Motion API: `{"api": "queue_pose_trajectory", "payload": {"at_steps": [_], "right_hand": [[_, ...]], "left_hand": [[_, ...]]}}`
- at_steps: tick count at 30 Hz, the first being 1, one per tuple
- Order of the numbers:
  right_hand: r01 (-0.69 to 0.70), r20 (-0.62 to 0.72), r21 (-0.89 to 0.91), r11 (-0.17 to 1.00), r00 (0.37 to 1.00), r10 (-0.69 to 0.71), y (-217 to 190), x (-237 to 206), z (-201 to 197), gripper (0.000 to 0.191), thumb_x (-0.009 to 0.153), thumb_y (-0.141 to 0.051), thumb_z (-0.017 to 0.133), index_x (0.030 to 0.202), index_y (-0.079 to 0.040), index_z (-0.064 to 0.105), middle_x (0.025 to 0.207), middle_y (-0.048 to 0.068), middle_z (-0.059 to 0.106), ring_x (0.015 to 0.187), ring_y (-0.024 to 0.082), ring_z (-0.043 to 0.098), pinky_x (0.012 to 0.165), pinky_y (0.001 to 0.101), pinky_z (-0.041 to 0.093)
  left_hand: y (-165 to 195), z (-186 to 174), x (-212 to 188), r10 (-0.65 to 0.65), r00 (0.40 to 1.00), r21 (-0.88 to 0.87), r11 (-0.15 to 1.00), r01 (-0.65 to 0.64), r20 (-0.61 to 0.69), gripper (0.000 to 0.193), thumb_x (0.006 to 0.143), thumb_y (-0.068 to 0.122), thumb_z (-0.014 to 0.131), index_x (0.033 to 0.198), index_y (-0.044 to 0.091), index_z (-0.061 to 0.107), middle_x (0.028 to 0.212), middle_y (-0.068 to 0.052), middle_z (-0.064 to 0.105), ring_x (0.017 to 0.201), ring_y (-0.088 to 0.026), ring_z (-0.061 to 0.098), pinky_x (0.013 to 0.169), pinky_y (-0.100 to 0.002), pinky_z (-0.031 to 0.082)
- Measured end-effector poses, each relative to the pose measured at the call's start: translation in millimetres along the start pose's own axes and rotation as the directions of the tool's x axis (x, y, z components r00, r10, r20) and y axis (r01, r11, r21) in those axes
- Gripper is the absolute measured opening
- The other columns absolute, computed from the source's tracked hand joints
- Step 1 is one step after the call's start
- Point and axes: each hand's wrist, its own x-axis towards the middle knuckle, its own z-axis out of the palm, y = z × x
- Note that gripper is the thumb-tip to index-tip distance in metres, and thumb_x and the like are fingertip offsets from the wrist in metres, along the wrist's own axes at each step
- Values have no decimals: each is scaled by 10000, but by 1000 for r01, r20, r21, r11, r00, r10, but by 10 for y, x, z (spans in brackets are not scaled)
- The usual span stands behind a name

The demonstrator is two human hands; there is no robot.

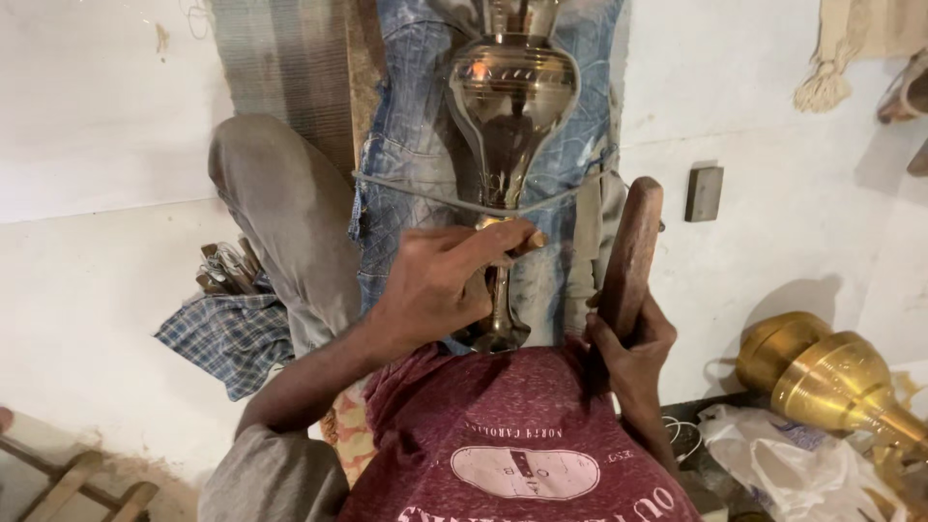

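A shiny brass vase-shaped vessel (510, 101) lies along my lap, its bulb far from me and its thin stem (500, 309) pointing at my chest. A grey cord (425, 196) runs across the neck. My left hand (435, 285) grips a small wooden-handled tool (530, 239) pressed against the vessel's narrow neck. My right hand (633, 353) is closed around the lower end of a long brown wooden mallet (630, 253), held upright just to the right of the stem.
Blue denim cloth (411, 145) lies under the vessel. A checked cloth (232, 338) with several tools (227, 269) sits at the left. Golden brass vessels (822, 372) and a white plastic bag (773, 459) lie at the right. A small grey block (704, 193) rests on the white floor.
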Motion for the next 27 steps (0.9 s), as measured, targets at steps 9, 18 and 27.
{"api": "queue_pose_trajectory", "payload": {"at_steps": [9, 18, 27], "right_hand": [[584, 188, -45, 811, 802, -567, -426, 369, -429, 655, 829, 81, 714, 1456, -85, 622, 1049, 134, 735, 717, 117, 733, 596, 239, 655], [781, 628, -330, 530, 601, -495, -1205, 878, -714, 760, 782, 72, 720, 1453, -246, 558, 1095, 138, 741, 684, 107, 690, 539, 214, 558], [662, 775, -402, 632, 614, -149, -2475, 1179, -225, 825, 823, -11, 666, 1579, -282, 476, 935, -3, 708, 620, 88, 583, 498, 207, 499]], "left_hand": [[127, -221, 307, 70, 975, 110, 989, -95, 213, 578, 754, -75, 700, 1279, 165, 682, 932, -87, 792, 635, -186, 721, 509, -351, 549], [196, -158, 167, -28, 999, 45, 999, 27, 34, 507, 761, -59, 686, 1235, 123, 668, 938, -68, 781, 789, -193, 779, 630, -339, 611], [470, 203, 32, -324, 801, -117, 944, 308, -503, 311, 834, -159, 618, 1096, -24, 717, 1037, -115, 780, 857, -168, 795, 728, -283, 628]]}}
